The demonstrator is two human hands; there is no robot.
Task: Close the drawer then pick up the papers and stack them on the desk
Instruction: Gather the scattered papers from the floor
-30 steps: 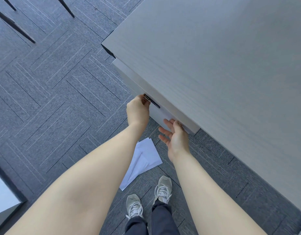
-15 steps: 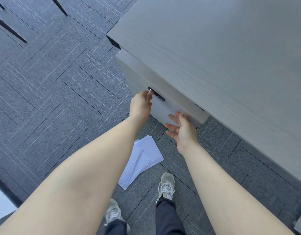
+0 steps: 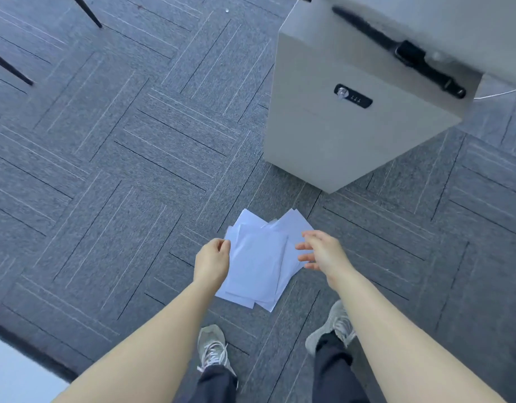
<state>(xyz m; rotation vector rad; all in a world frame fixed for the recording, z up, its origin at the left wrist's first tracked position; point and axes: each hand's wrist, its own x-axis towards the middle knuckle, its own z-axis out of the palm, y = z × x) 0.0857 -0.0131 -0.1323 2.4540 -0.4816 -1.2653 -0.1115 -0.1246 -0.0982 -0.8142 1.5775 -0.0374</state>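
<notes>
The papers (image 3: 258,261) are lying on the grey carpet tile floor (image 3: 105,170), a loose overlapping fan of white sheets just in front of the person's grey sneakers (image 3: 211,349). Both bare arms reach down toward them.

The left hand (image 3: 211,263) is at the left edge of the pile, fingers curled in with thumb and fingertips pinched close together right at the edge of a sheet. Can't really tell if it's actually got hold of the paper or is just touching it.

The right hand (image 3: 321,253) is over the right side of the pile, fingers spread wide and a bit blurry, holding nothing.

Past the papers stands the pale grey drawer cabinet (image 3: 338,135). Its front looks flush, drawer shut, with a black combination lock plate (image 3: 353,96) and a small silver knob on it. Above it is the edge of the desk (image 3: 454,30), and a black smartwatch (image 3: 409,55) with its strap laid out flat sits on the cabinet top.

A couple of thin dark chair legs (image 3: 86,10) show top left.
</notes>
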